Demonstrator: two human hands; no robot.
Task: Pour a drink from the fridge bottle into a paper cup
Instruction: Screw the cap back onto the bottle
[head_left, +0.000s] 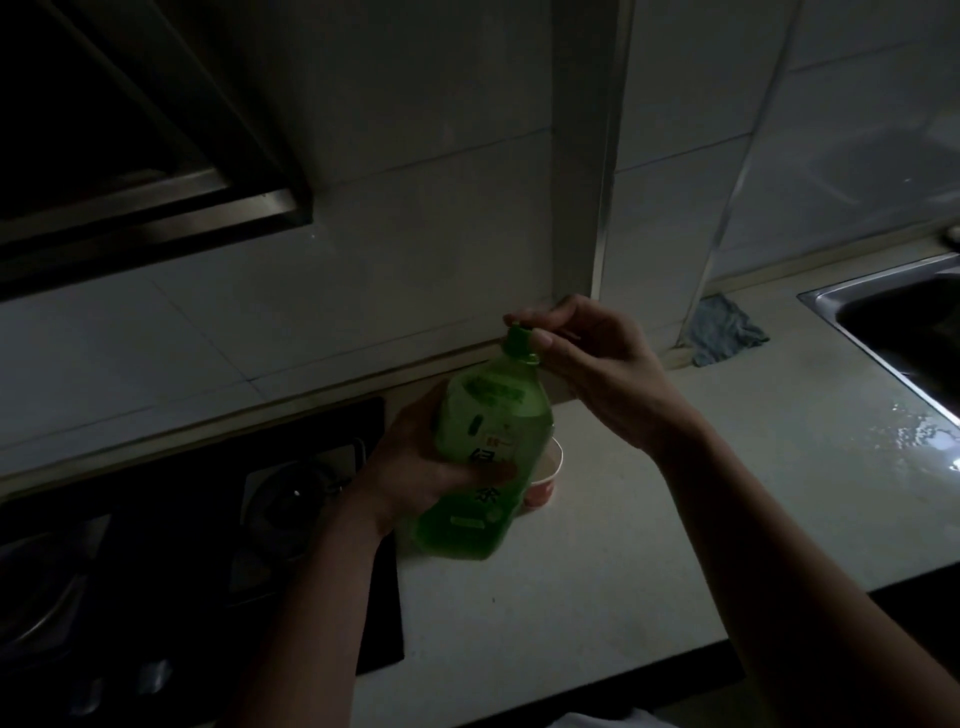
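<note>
Countertop (623, 545) pale, dim; left grip (415, 467) holds bottle (488, 447), right grip (587, 364) pinches cap (517, 338).

The left hand (415, 467) holds a green bottle (485, 457) around its middle, tilted slightly, above the pale counter (649, 545). The right hand (597, 369) pinches the green cap (517, 340) with fingertips. A paper cup (545, 480) stands just behind the bottle. Stove (234, 519) at left, sink (904, 322) at right, dim light.
</note>
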